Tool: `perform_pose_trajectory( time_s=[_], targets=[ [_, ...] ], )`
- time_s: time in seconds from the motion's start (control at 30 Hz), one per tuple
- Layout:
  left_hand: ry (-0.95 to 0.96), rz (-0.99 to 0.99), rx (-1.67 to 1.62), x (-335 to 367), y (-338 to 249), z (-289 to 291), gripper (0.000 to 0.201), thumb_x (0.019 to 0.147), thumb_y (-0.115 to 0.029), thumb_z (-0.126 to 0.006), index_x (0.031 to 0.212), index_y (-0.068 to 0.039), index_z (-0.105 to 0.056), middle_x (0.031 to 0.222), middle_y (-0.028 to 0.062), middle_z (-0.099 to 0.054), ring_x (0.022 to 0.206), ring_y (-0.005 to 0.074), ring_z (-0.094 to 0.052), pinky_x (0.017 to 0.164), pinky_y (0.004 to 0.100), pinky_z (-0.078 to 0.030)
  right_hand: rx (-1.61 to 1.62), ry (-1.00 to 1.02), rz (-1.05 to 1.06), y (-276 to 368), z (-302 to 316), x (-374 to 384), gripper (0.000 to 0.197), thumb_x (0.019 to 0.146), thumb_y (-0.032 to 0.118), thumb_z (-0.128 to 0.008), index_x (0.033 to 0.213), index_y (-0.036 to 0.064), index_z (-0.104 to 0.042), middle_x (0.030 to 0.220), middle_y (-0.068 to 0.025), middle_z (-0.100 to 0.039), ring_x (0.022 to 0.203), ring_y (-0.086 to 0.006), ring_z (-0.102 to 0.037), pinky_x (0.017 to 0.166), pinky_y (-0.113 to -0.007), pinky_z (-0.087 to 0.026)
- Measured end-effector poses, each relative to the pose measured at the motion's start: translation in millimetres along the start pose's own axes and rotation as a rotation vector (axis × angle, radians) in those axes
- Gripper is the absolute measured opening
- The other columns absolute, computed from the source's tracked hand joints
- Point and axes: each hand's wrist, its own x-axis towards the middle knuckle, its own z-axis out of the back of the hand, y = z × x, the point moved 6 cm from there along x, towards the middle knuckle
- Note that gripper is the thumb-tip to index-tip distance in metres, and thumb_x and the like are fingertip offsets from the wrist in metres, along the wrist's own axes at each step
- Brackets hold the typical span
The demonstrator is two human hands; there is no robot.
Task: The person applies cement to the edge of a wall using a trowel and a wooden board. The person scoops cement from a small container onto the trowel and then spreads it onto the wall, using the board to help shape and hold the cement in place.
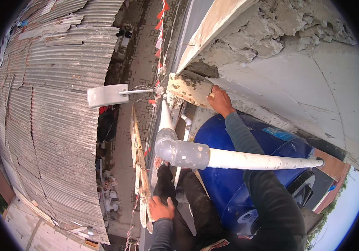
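White pipe [259,160] with a grey elbow [167,146] crosses over the right sleeve [246,136]. Beyond, the right hand [221,101] has its fingers around the right edge of a dark-spotted board [189,89], beside the rough wall [246,50]. Left hand [161,208], thumb apart, is at wooden poles [143,182]; whether its fingers grip, I cannot tell.

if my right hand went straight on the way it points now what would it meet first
The pale, dark-spotted board, whose near edge your right hand already seems to grip; how far beyond it the next surface lies is unclear.
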Motion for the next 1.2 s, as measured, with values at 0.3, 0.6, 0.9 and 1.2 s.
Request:
perform_pose_trajectory(
  time_s=[0.3, 0.6, 0.9, 1.2],
  targets=[
    [0.073, 0.026, 0.001, 3.1, -3.6, -0.7, 0.049, 0.081, -0.040, -0.074, 0.106, -0.004, -0.050, 0.111, 0.0219, -0.055, 0.110, 0.0435, -0.057, 0.091, 0.0549, -0.047, 0.145, 0.009, 0.061, 10.8, 69.9, -33.6, 0.039, 0.082, 0.020, -0.077, 0.108, -0.0033, -0.059, 0.102, -0.0210, -0.071, 0.093, -0.0376, -0.069, 0.082, -0.045, -0.053],
    [0.081, 0.025, 0.025, 4.5, -6.3, -2.4, 0.049, 0.081, -0.039, -0.075, 0.106, -0.003, -0.050, 0.113, 0.0228, -0.055, 0.110, 0.0440, -0.057, 0.091, 0.0553, -0.047, 0.492, 0.225, -0.058, 1.6, 62.0, -74.9, 0.026, 0.094, 0.023, -0.069, 0.096, 0.0000, -0.059, 0.077, -0.0083, -0.062, 0.054, -0.0147, -0.055, 0.047, -0.031, -0.044],
    [0.076, 0.026, 0.001, 3.8, -3.1, -0.6, 0.047, 0.081, -0.036, -0.076, 0.102, -0.002, -0.052, 0.108, 0.0234, -0.054, 0.107, 0.0447, -0.057, 0.091, 0.0547, -0.047, 0.561, 0.341, -0.463, -89.6, -56.1, -32.1, 0.038, 0.104, 0.035, -0.053, 0.096, -0.0018, -0.059, 0.086, -0.0088, -0.062, 0.065, -0.0170, -0.060, 0.052, -0.033, -0.050],
    [0.041, -0.001, 0.014, 4.2, -4.1, 0.7, 0.046, 0.079, -0.036, -0.078, 0.100, -0.002, -0.054, 0.105, 0.0204, -0.055, 0.103, 0.0422, -0.058, 0.086, 0.0531, -0.049, 0.771, 0.401, -0.406, -68.6, -75.1, -7.5, 0.034, 0.099, 0.033, -0.058, 0.088, 0.0012, -0.061, 0.074, -0.0045, -0.059, 0.060, -0.0148, -0.057, 0.048, -0.031, -0.048]
  ],
)
